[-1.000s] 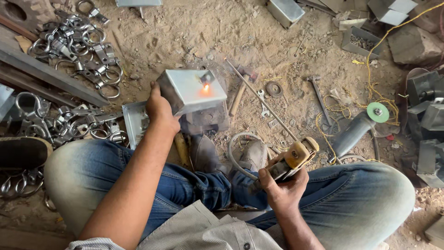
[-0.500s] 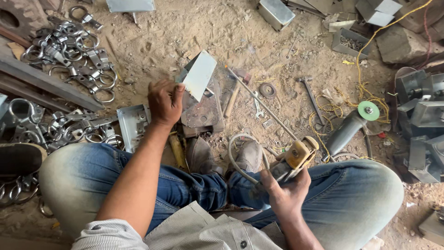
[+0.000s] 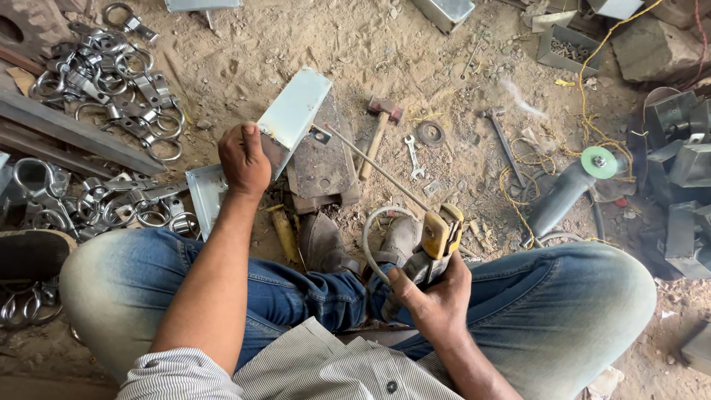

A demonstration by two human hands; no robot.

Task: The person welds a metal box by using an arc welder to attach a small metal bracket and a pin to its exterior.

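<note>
Left grip (image 3: 244, 159) — clamped on pale metal box (image 3: 294, 115), tilted | right grip (image 3: 437, 296) — closed round yellow electrode holder (image 3: 437, 237)

The left hand (image 3: 244, 159) has tipped the metal box (image 3: 295, 111) up on edge.

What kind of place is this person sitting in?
Probably a small metalworking or welding workshop, worked on a sandy dirt floor. The right hand holds a yellow welding electrode holder, the left hand steadies a metal box, and an angle grinder and piles of metal rings lie around.
</note>
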